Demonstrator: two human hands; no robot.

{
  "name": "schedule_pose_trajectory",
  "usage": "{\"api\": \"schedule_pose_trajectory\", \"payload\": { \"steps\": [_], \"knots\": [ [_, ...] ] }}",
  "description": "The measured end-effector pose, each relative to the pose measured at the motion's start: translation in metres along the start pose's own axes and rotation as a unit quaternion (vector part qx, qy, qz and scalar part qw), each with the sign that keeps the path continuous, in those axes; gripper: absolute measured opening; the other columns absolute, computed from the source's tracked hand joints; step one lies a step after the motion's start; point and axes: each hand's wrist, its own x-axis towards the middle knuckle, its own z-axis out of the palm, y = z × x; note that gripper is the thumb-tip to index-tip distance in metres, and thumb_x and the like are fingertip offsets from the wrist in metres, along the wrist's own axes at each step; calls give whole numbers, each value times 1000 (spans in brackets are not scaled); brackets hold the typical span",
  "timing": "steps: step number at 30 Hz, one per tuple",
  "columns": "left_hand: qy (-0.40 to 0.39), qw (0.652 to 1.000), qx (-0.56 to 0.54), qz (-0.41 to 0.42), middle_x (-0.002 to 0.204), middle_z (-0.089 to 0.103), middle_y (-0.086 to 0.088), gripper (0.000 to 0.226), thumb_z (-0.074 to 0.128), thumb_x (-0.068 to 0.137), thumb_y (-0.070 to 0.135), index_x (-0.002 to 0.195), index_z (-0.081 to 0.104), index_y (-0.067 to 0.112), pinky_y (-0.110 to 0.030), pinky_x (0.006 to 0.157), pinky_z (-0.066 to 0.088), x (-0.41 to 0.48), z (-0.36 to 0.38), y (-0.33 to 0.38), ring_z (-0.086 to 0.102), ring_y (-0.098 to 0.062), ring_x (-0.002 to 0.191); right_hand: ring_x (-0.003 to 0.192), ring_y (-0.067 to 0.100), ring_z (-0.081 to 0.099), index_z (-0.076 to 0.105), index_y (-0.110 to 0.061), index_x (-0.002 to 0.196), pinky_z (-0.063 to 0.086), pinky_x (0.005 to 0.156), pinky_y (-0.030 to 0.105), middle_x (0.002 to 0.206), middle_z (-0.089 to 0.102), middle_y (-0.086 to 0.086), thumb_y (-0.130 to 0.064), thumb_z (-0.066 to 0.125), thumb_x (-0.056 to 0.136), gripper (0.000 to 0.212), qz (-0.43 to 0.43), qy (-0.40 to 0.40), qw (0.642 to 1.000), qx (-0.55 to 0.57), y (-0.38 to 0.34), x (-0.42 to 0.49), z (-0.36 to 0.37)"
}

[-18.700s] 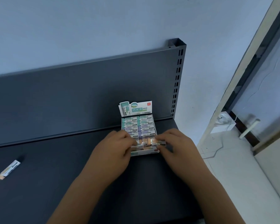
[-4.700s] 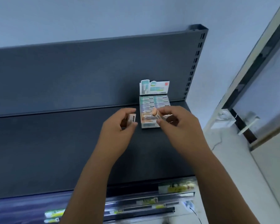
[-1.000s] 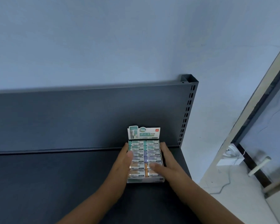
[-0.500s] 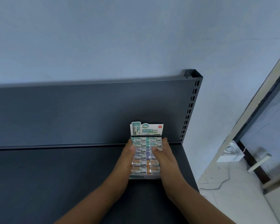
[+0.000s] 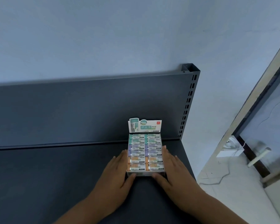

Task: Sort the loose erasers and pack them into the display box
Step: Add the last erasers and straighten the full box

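Observation:
The display box (image 5: 145, 173) stands on the dark shelf, its printed header card upright at the back. Inside lie two columns of wrapped erasers (image 5: 145, 152): green rows at the back, purple in the middle, orange at the front. My left hand (image 5: 116, 173) lies flat against the box's left side, its thumb on the front wall. My right hand (image 5: 171, 168) lies flat against the right side, thumb also on the front wall. The fingers of both hands are straight.
The dark grey shelf (image 5: 55, 175) runs left from the box; its back panel (image 5: 87, 110) rises behind. A slotted upright post (image 5: 188, 102) marks the shelf's right end. Beyond the right edge lies tiled floor (image 5: 225, 191) and a glass door with a handle (image 5: 258, 156).
My hands came off the top of the erasers and slid back to the box's sides and front wall. The box now stands a little forward of the back panel.

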Motion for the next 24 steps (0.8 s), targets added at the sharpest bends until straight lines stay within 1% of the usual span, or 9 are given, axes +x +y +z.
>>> {"api": "schedule_pose_trajectory", "payload": {
  "steps": [4,8,11,13,14,16,18,20,24],
  "knots": [
    [-3,998,63,-19,162,0,22,69,26,101,51,150,-22,40,-10,116,-11,1,5,-4,-5,11,144,150,-3,-7,-21,-24,157,-18,112,13,170,-5,-11,-61,26,102,82,5,40,999,-27,-5,4,7],
    [7,997,75,-17,167,6,14,69,21,101,55,157,-13,33,-13,119,-7,2,9,-10,3,5,149,151,1,-1,-17,-23,158,-14,111,12,170,-2,-9,-52,34,105,80,24,48,998,16,-10,5,9],
    [7,997,77,-23,160,-2,19,67,8,93,61,148,-22,37,-7,112,-15,2,9,-5,-7,11,140,143,-6,-5,-17,-26,158,-12,112,13,169,-1,-11,-52,36,105,79,31,47,998,39,-8,3,9],
    [9,997,67,-30,160,-2,20,68,14,95,59,148,-23,36,-6,110,-16,0,8,-3,-6,11,140,138,-8,-6,-17,-28,158,-9,114,14,169,1,-13,-55,37,103,82,36,38,997,56,-4,3,9],
    [15,998,60,-28,162,-1,19,69,19,97,58,151,-20,37,-7,112,-14,0,7,-3,-5,11,142,142,-8,-4,-16,-30,159,-7,115,15,169,5,-14,-57,38,102,83,31,36,997,60,-2,4,9],
    [22,999,31,-21,164,8,23,68,27,99,57,155,-9,42,-13,119,-3,0,6,-6,1,13,146,151,-2,6,-12,-35,159,-4,117,14,167,13,-18,-61,40,99,84,12,39,997,60,3,4,8],
    [27,1000,10,-11,161,18,27,68,33,99,57,156,-2,44,-21,124,10,0,5,-9,9,13,146,152,-1,8,-12,-38,158,-5,115,12,167,11,-21,-60,42,99,82,0,34,998,58,5,3,5],
    [23,1000,13,-1,160,21,27,70,37,99,55,156,-2,44,-26,125,13,1,4,-13,13,13,144,152,-1,7,-11,-36,158,-5,115,12,167,8,-20,-57,43,101,81,-4,32,998,54,4,3,3],
    [25,999,38,0,162,23,18,73,36,98,55,157,-2,37,-24,124,13,2,8,-13,17,9,141,154,2,1,-10,-26,161,-9,115,13,169,5,-13,-50,40,104,79,7,28,998,50,2,2,5]
  ]
}}
